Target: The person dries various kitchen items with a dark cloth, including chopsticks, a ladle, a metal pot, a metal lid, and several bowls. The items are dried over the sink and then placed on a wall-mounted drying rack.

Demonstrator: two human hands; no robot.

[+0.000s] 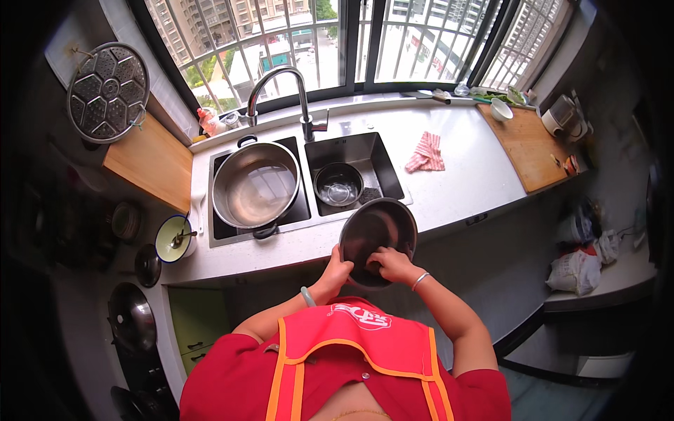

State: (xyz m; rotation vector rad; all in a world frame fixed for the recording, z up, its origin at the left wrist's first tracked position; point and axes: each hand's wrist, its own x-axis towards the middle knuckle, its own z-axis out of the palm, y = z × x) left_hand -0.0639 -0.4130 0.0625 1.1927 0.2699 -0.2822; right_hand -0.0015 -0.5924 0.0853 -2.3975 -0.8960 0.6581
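Note:
Below the right sink basin, a dark metal pot (376,221) is tilted with its opening towards me. My left hand (337,271) grips its left rim, the thumb on the inside. Inside the pot is my right hand (388,263), its fingers curled near the inner wall; whether they hold something I cannot tell. A large two-handled steel pot (256,185) with water in it rests over the left basin. In the right basin (382,158) stand a small dark pot (338,184) with liquid and, beside it, a dark mesh-like item (369,195).
A chrome faucet (304,94) arches behind the basins. A red-and-white cloth (426,152) lies on the counter, left of a wooden board (518,150) with a white bowl (501,110). An enamel bowl (169,247) with utensils sits at the left corner.

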